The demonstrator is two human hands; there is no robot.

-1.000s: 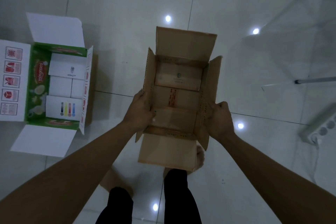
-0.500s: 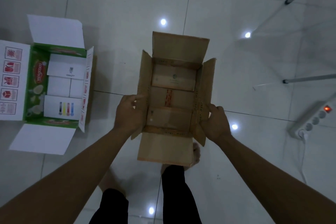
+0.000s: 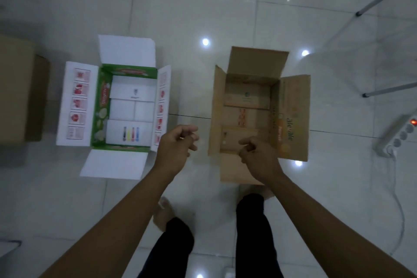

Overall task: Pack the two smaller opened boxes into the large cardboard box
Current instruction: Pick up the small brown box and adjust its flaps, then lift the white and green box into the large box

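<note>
1. The brown corrugated cardboard box (image 3: pixel 248 110), flaps spread, was seen resting on the pale glossy tiled floor (image 3: pixel 203 7), its long axis running away from the person.
2. The white-flapped carton with green printed inner walls (image 3: pixel 119 106) was seen well apart to the left, long axis parallel, mouth facing up.
3. A larger plain brown box (image 3: pixel 15 88) was only partly in view at the left edge — whether it was the large one could not be told.
4. The left hand (image 3: pixel 174 150) was held loosely curled over bare floor between the cartons; the right hand (image 3: pixel 257 158) was curled above the brown box's near end. Both were empty and apart.
5. A snag was judged possible: splayed flaps could catch on a rim during packing, folding or tipping a carton.
6. The white power strip (image 3: pixel 397 140) and its cable lay near — a trip risk if boxes were carried blind.
</note>
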